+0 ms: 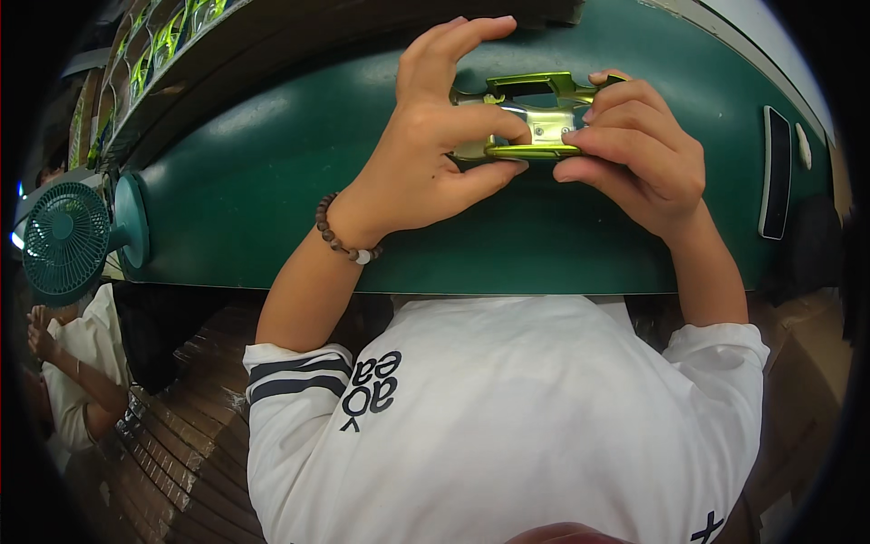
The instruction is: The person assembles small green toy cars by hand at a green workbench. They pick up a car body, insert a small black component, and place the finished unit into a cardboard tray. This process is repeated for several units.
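A: Upper centre of the frame. Both hands are gripping one shiny yellow-green metal clip-shaped part, holding it up off the dark green table.

B: Finger state?

A: The left hand is curling around the part's left end, thumb pressing along the lower edge, index finger arching over the top, not flat. The right hand is closing on the right end, fingers folded over the front face. Both hands are clamped on it; nothing else is in either.

B: How is it likely to handle?

A: Judging by the glossy anodised look, it is stiff metal, light enough for fingertips, and probably slick on the polished faces. The open slot along the top is looking like the surest place to hook a finger; the two ends are giving the steadiest pinch. Not fragile, I would say, though the finish could scratch.

B: Surface?

A: The table is running in a smooth, bare-looking green band across the upper half. A dark flat phone-like slab is lying at the right, a small white oval object just beside it.

B: Room?

A: A teal round desk fan is sitting at the left edge. Racks with yellow-green items are lining the upper left. Another person's white sleeve is showing at lower left. Brown cardboard stacks are lying below.
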The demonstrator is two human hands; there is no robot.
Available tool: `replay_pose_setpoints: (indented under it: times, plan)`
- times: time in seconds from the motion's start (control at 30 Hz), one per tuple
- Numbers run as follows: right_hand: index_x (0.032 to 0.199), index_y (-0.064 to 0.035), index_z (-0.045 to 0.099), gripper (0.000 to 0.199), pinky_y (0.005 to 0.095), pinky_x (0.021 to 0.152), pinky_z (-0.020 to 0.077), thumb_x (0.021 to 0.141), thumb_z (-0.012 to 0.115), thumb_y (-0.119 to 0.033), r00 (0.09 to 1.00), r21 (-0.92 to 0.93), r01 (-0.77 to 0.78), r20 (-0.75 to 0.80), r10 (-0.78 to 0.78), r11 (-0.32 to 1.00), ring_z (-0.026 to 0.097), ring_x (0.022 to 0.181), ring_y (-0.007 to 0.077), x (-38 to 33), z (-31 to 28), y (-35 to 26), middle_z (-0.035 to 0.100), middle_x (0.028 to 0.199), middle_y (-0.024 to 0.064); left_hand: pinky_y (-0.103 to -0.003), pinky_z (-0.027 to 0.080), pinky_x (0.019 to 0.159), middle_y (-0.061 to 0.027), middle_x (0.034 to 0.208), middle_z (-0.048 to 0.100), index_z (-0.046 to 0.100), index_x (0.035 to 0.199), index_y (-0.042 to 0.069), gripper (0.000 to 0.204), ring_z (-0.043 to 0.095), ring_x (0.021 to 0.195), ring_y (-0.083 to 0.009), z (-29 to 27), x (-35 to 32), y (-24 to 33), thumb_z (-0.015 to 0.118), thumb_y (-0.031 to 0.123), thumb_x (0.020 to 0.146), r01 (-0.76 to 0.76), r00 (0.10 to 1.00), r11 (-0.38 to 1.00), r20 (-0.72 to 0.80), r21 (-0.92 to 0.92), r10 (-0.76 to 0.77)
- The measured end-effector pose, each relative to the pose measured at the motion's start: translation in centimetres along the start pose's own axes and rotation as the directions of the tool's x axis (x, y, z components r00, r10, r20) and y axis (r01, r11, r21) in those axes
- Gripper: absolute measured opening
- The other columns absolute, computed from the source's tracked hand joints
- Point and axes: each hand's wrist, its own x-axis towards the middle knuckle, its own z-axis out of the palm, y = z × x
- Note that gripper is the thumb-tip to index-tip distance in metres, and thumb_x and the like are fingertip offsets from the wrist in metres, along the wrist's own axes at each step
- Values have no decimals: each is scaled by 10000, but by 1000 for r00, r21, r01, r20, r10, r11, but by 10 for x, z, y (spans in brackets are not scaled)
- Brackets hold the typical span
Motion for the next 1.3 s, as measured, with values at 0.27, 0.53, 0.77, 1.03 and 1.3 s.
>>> replay_pose_setpoints:
  times: [0.27,0.53,0.77,1.03,1.3]
  plan:
    - [819,-8,670,261,390,759,496,652,806,-154,999,42,52,1,-52,998,567,701,238,1,3,3,557,697,77,-454,200,1106,-166,1364,457,728,860,93,273,315,1325,-333,-12,3,-1,766,87,590,6,984,998,179,-61,5]
    - [833,-29,683,273,429,746,495,632,818,-154,974,-191,198,-75,-216,961,560,709,221,0,7,-9,565,697,48,-463,252,1037,-60,1228,570,610,728,167,217,438,1204,-286,6,-3,26,770,119,590,-48,991,832,-76,553,108]
    - [1033,-8,635,263,183,571,442,792,728,-57,870,298,-373,-217,443,878,561,672,71,-7,22,-21,611,794,42,-344,433,790,-2,901,619,672,1023,131,417,560,777,-189,16,1,14,824,162,636,-240,936,882,-147,405,321]
    - [1103,-3,626,276,206,714,481,836,673,-52,929,486,-345,57,365,803,602,796,99,1,0,-19,645,941,60,-267,460,626,-48,825,602,700,893,58,171,550,697,-186,3,5,6,742,149,754,-38,979,999,-198,3,37]
    - [1058,-44,652,265,157,505,389,827,704,-163,654,684,-646,269,707,338,550,676,19,-1,-5,-14,651,859,0,-230,402,809,-22,926,546,542,1002,35,140,500,880,-91,-12,7,5,537,169,960,466,875,626,218,-625,-432]
